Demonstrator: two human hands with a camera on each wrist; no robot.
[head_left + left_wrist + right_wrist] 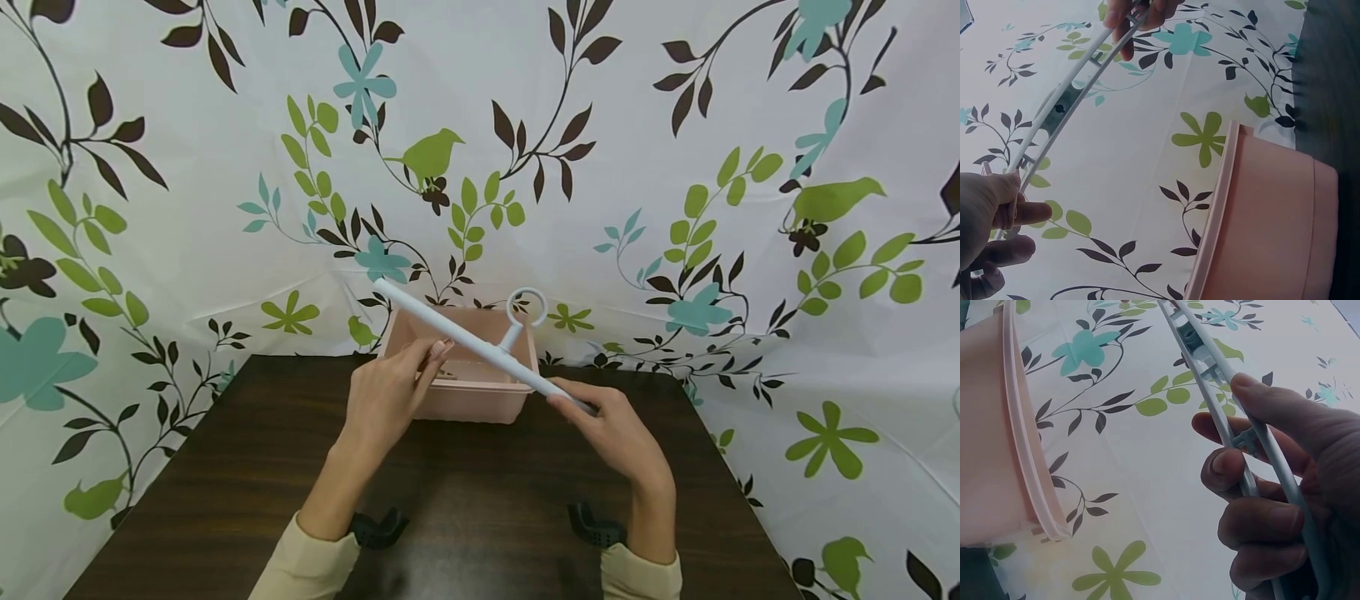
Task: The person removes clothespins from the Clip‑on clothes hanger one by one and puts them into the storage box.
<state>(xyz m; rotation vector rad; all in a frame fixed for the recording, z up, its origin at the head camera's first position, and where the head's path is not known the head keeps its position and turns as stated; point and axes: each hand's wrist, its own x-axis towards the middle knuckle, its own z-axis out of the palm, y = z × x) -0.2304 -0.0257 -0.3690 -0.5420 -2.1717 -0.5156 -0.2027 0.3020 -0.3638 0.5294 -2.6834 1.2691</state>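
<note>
A white plastic hanger [457, 333] with a ring-shaped hook slants above a pink bin [472, 404]. Its underside, in the left wrist view, is two long slats joined by short crosspieces. My right hand [618, 425] grips the lower right end of the hanger, thumb on one slat and fingers curled around the other [1254, 475]. Close to the hanger's middle, my left hand [386, 396] pinches a small pale pink piece [1014, 206] between thumb and fingers. This piece is against the slats and mostly hidden, so its kind is unclear.
The bin stands at the back of a dark wooden table [480, 500], close to a patterned cloth [600, 167] that hangs behind and at both sides. Small items [446, 374] lie inside the bin, too small to tell. Dark mounts [378, 528] sit at both wrists.
</note>
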